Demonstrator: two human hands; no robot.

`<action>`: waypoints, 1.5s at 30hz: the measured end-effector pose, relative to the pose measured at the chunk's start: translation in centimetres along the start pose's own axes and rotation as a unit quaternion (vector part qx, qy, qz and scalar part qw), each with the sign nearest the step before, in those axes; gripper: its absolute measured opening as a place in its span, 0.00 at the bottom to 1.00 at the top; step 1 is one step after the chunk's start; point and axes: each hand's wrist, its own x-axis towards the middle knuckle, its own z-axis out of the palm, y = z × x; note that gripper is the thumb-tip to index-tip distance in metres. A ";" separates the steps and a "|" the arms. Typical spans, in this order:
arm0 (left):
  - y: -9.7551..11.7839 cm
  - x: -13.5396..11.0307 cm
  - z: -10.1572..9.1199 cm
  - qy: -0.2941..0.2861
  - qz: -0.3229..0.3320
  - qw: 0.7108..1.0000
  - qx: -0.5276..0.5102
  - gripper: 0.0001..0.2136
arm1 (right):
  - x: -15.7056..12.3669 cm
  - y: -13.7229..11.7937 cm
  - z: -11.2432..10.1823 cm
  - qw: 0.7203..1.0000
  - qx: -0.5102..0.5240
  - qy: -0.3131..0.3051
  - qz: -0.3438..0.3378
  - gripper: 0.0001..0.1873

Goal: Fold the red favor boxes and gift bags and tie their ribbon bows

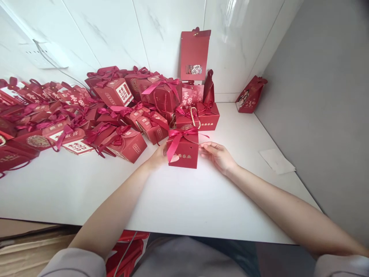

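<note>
- Apparently, the making-up of the red gift box [187, 152] is well advanced: its walls stand, its top looks closed, and a pink satin ribbon [184, 132] sits across it in a bow.
- What is left is hard to judge; how tight the knot is cannot be seen, and the bow's loops and tails lie unevenly. Many beribboned boxes [123, 148] crowd the left of the desk [207, 204].
- The gift box stands upright near the middle of the desk, between both hands, just in front of a longer red box [212, 122].
- It is deep red with gold characters low on the front, partly covered, and a small dark hole above them. One wide ribbon tail drapes over the front.
- The left hand [158, 157] grips the box's left side, thumb across the front, the other fingers mostly hidden.
- The right hand [218, 154] is at the right side, fingers curled close together; whether they pinch a ribbon end, I cannot tell.
</note>
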 end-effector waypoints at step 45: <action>-1.4 1.2 0.3 0.092 0.047 0.995 0.016 0.37 | -8.4 -8.7 5.1 0.844 0.157 -0.499 -0.121 0.07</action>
